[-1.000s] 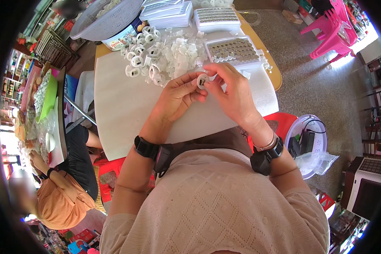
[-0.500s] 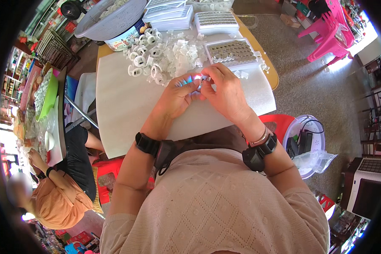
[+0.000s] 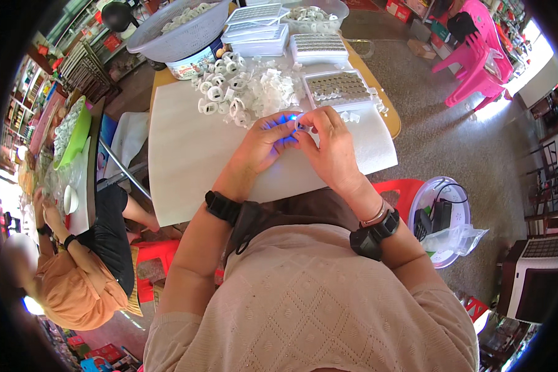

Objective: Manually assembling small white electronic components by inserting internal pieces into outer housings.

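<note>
My left hand [image 3: 261,146] and my right hand [image 3: 332,146] meet over the white sheet on the table. Between their fingertips is a small white plastic ring [image 3: 299,123], partly hidden by the fingers. Blue light glows at it and tints my left fingers. Both hands are closed on the ring, the right one pinching it from the other side. Just beyond them lies a heap of white ring-shaped pieces [image 3: 215,93] beside a heap of small translucent white pieces [image 3: 278,87]. A white tray [image 3: 340,106] of small round greyish discs in rows stands beyond my right hand.
At the table's back are a large grey basket [image 3: 183,31], stacked white trays [image 3: 257,46] and another tray stack [image 3: 319,49]. To the left, a co-worker in an orange top [image 3: 84,291] sits at another table. A basin [image 3: 440,217] with black devices stands low on the right.
The glow has turned from whitish to deeper blue. The ring shows more clearly between my fingertips. My view has shifted slightly, and both hands stay together over the sheet.
</note>
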A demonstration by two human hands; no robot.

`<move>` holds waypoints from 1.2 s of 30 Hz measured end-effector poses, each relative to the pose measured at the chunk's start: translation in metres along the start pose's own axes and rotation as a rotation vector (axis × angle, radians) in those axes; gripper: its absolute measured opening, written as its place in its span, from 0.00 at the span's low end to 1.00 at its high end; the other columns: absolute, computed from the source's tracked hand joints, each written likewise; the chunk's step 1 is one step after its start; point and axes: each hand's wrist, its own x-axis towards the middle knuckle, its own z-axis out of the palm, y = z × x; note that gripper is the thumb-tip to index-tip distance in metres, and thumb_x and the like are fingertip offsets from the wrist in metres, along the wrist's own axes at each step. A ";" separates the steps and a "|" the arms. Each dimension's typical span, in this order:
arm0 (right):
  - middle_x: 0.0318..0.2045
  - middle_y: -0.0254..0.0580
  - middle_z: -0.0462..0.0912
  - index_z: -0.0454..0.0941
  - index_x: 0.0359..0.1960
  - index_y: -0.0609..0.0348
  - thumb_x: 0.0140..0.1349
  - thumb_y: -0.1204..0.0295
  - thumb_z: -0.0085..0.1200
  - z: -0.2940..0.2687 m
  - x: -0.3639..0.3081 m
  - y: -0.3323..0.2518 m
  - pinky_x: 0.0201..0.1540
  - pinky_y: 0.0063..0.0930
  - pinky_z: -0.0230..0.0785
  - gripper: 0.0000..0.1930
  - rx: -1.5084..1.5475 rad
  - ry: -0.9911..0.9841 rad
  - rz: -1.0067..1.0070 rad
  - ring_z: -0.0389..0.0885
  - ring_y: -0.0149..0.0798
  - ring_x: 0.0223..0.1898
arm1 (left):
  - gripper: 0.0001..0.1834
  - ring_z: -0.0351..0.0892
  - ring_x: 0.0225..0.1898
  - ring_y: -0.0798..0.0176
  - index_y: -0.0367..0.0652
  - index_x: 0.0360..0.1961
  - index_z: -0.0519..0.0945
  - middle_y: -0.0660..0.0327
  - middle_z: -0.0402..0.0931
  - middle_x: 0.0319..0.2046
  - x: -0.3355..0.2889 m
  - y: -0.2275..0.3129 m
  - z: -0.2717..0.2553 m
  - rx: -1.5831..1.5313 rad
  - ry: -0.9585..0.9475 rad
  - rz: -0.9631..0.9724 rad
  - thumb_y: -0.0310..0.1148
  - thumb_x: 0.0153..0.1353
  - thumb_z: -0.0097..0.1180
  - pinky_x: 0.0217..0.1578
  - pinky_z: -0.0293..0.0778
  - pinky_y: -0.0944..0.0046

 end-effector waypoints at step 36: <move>0.31 0.44 0.78 0.79 0.38 0.60 0.54 0.78 0.55 0.024 0.032 0.016 0.35 0.34 0.71 0.10 -0.002 -0.209 0.103 0.77 0.46 0.32 | 0.15 0.77 0.36 0.69 0.32 0.50 0.73 0.58 0.78 0.38 -0.053 0.035 -0.051 -0.193 0.183 0.227 0.30 0.65 0.50 0.36 0.74 0.73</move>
